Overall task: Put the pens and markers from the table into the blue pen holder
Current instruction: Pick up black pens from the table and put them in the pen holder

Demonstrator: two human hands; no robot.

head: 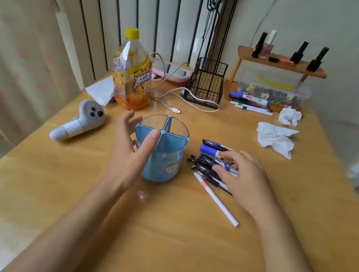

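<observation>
Bottle [134, 73] label reads 冰红茶; left hand [132, 151] spread beside holder [165, 155]; right hand [245, 177] flat on pens [207, 164].

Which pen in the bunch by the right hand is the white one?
The white pen with a pink band, lying nearest the person, angled away from the dark pens and touched by neither hand.

The table [179, 242] across the lower frame looks like smooth, faintly glossy light wood. At centre, the blue pen holder [165, 157] is translucent, shiny plastic. The pens and markers [211, 162] right of it have glossy plastic barrels. At upper centre, the basket [206, 85] is matt black wire. The tissues [275, 137] at right are crumpled white paper.
</observation>
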